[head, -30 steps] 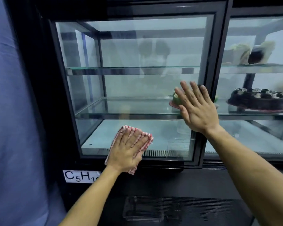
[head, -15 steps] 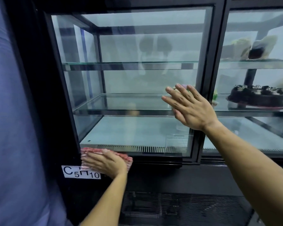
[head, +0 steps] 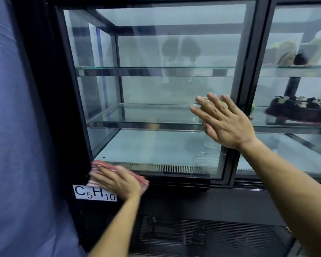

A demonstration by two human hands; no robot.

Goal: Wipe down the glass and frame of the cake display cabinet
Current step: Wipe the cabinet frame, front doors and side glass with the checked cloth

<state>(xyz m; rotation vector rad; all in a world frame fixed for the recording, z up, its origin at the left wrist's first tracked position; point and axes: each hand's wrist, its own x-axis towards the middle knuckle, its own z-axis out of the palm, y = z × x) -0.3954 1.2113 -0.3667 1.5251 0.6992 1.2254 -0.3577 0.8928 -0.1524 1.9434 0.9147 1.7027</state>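
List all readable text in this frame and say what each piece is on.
"C5H10" (5 and 10 as subscripts): white label on the cabinet's black lower frame, partly covered by the left hand.
"ATTENTION": heading of a clear sticker on the glass door; the lines below it are too small to read.

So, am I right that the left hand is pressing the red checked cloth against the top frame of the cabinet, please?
Not quite: in the head view the left hand presses the red checked cloth against the bottom frame of the cake display cabinet, at its lower left corner, not the top.
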